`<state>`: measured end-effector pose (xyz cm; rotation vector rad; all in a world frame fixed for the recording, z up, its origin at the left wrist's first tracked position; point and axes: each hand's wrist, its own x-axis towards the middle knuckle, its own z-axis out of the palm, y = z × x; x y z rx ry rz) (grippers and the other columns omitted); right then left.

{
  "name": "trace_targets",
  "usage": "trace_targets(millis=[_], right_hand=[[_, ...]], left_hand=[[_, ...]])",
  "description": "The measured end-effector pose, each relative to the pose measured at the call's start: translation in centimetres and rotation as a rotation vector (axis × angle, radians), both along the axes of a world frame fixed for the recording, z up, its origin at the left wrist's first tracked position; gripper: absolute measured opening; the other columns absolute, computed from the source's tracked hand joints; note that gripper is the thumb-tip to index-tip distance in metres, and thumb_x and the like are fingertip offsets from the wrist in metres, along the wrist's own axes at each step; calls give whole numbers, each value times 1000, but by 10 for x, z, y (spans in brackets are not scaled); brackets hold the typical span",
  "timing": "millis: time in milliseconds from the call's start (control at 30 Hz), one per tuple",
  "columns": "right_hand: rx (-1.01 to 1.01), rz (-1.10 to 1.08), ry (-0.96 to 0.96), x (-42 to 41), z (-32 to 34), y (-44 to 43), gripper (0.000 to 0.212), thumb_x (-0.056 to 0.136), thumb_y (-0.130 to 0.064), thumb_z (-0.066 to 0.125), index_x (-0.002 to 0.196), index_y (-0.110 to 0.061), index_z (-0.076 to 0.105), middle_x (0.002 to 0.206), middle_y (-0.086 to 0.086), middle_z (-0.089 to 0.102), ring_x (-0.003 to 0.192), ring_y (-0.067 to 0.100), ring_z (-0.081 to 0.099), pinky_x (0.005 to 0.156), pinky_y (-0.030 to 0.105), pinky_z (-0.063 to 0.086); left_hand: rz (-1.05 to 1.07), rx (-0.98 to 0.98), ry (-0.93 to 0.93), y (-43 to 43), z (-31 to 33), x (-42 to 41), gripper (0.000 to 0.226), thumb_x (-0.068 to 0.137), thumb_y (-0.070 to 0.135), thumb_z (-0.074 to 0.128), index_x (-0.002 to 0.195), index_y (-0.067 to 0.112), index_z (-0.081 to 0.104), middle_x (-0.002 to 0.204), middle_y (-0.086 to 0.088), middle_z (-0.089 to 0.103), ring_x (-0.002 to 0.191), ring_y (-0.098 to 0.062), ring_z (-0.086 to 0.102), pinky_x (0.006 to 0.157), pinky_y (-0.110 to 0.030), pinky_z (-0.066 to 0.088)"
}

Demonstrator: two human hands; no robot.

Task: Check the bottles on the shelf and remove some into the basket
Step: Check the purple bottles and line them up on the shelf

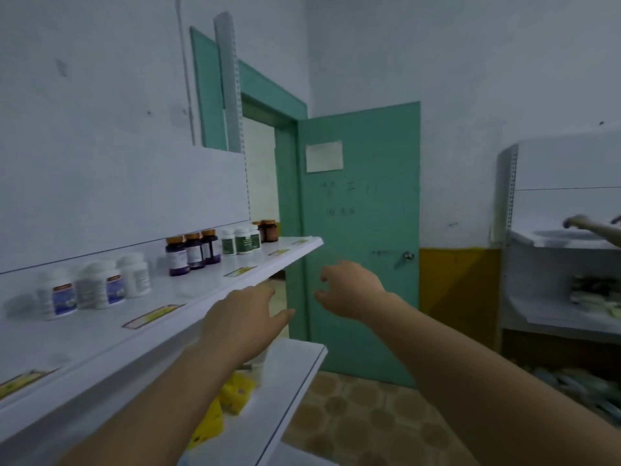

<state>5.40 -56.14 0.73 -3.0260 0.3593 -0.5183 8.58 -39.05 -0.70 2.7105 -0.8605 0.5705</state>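
Four bottle groups: all stand upright on the top shelf (201,287), near its back panel and well apart from both hands.
White bottles (97,285): three with blue labels, farthest left, blurred.
Purple bottles (195,252): three with orange caps, close together, right of the white ones.
Green-label bottles (243,240): three white ones, just beside the purple group.
Brown bottles (268,230): two at the shelf's far end, beside the green-label ones.
Basket (235,391): yellow, with holes, on the lower shelf (292,375), partly hidden behind the left forearm.
Left hand (242,311): hovers at the top shelf's front edge, fingers stretched and relaxed, grasping nothing.
Right hand (349,290): in the air right of the shelf end, in front of the door, fingers loosely curled, thumb apart, grasping nothing.
Tags (153,316): yellow strips along the top shelf's front lip, print unreadable.
Door (359,213): green, swung open just beyond the shelves, with a pale sheet (324,156) near its top and a metal handle (406,255) at its right edge.
Wall (504,79): white, with a yellow band low down, right of the door.
Second rack (554,317): white, far right, blurred goods on its lower level.
Other arm (591,225): another person's bare arm reaches over that rack's upper level.
Floor (369,415): brown hexagon tiles.
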Motion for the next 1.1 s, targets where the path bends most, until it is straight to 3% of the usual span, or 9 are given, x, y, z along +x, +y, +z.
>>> trace_targets(millis=[200, 333, 500, 633, 733, 867, 967, 1100], right_hand=[[41, -13, 75, 76, -15, -87, 38, 93, -37, 48, 122, -14, 55, 119, 8, 57, 108, 28, 56, 85, 35, 48], [31, -5, 90, 148, -24, -124, 40, 92, -38, 48, 124, -15, 54, 121, 7, 57, 111, 27, 55, 87, 35, 48], [13, 53, 30, 240, -3, -143, 39, 93, -37, 47, 126, -15, 53, 126, 8, 55, 110, 26, 55, 81, 32, 44], [-10, 202, -39, 309, 27, -135, 37, 94, -40, 46, 118, -13, 56, 115, 9, 60, 102, 27, 58, 81, 34, 49], [-27, 346, -111, 357, 37, -116, 26, 93, -38, 46, 99, -14, 56, 100, 7, 60, 94, 28, 58, 70, 32, 47], [-31, 533, -180, 405, 45, -82, 40, 94, -41, 45, 124, -16, 54, 122, 9, 55, 108, 28, 54, 85, 37, 50], [-29, 712, -196, 425, 49, -57, 43, 95, -41, 45, 129, -17, 50, 125, 9, 53, 110, 26, 52, 88, 37, 48], [3, 950, -196, 442, 55, -24, 41, 95, -37, 46, 129, -16, 51, 123, 10, 54, 110, 27, 52, 89, 38, 48]], left_hand=[[-61, 35, 42, -89, -9, 72, 46, 89, 55, 47, 128, 30, 48, 126, 3, 56, 111, -16, 54, 75, -26, 40], [-2, 77, -7, -126, -12, 139, 42, 86, 60, 45, 109, 26, 55, 104, 3, 61, 92, -17, 57, 72, -32, 49], [66, 151, -17, -139, 5, 212, 49, 89, 60, 40, 124, 26, 51, 114, 0, 59, 99, -19, 55, 72, -31, 44], [141, -1, 97, -132, 24, 259, 52, 91, 58, 40, 129, 23, 50, 127, -1, 56, 111, -20, 54, 84, -33, 47], [236, 10, 76, -125, 27, 285, 51, 91, 56, 41, 129, 23, 50, 125, -2, 57, 110, -20, 54, 85, -34, 48], [438, -14, 82, -108, 26, 310, 44, 91, 55, 41, 116, 22, 56, 112, -1, 60, 99, -18, 56, 78, -33, 48], [602, -94, 114, -91, 18, 313, 33, 90, 52, 45, 97, 23, 58, 94, 0, 63, 85, -16, 59, 75, -33, 51], [830, -144, 138, -72, 9, 310, 37, 89, 55, 44, 104, 24, 59, 99, 1, 63, 90, -17, 58, 79, -34, 50]])
